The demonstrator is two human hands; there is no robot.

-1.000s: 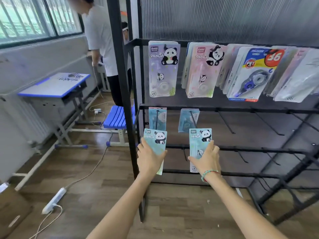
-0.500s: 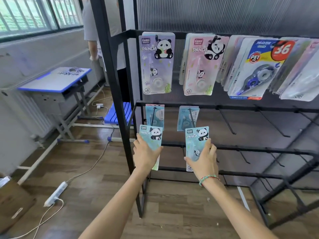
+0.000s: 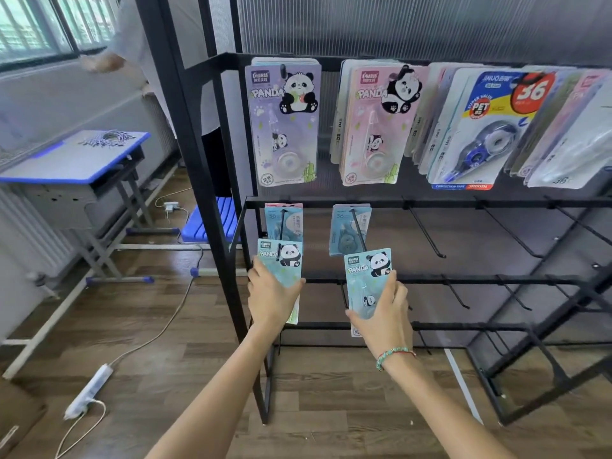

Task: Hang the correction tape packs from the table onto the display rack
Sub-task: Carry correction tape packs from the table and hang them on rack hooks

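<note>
**Both hands holding packs at the rack**

Left hand gripped a blue panda pack at frame centre, just below a hung pack on the display rack. Right hand pinched a second panda pack beside it, below another hung pack. Purple and pink packs hung on the top row.

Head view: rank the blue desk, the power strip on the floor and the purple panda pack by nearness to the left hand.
From the left hand:
1. Purple panda pack, hanging on the rack's top rail, above the hand.
2. Power strip, on the floor, lower left.
3. Blue desk, by the window wall, far left.
</note>
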